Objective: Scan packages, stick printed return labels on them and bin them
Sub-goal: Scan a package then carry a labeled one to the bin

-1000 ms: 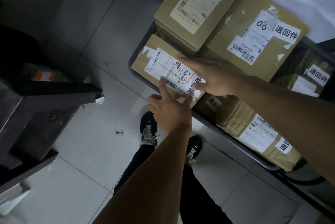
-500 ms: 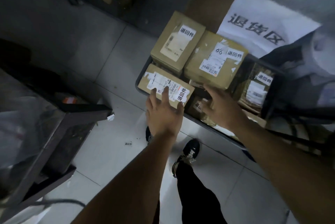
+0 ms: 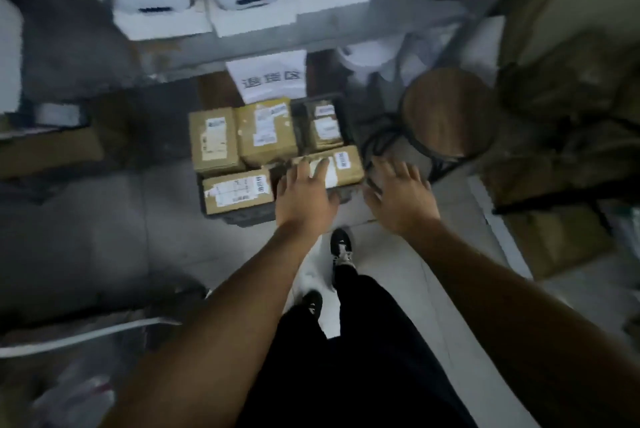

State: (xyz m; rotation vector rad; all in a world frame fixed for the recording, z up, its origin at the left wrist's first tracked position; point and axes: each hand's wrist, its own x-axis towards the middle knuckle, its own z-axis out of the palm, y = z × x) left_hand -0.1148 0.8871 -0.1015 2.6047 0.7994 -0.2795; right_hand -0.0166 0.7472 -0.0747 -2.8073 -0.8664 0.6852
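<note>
As five labelled boxes sit in the bin, a worker's empty hands hover at its near edge.

Nearest, the left hand (image 3: 304,199) reaches with fingers straight and loosely spread over the front right box (image 3: 341,164); whether it touches is unclear. The right hand (image 3: 398,195), fingers spread, holds nothing beside the dark bin (image 3: 242,218). Beyond lie the front left box (image 3: 237,190) and three rear boxes (image 3: 266,131), all bearing white labels. This batch looks binned; any remaining packages are out of view.

Bare forearms, black trousers (image 3: 363,341), and black lace-up shoes (image 3: 341,246) with pale laces.
</note>
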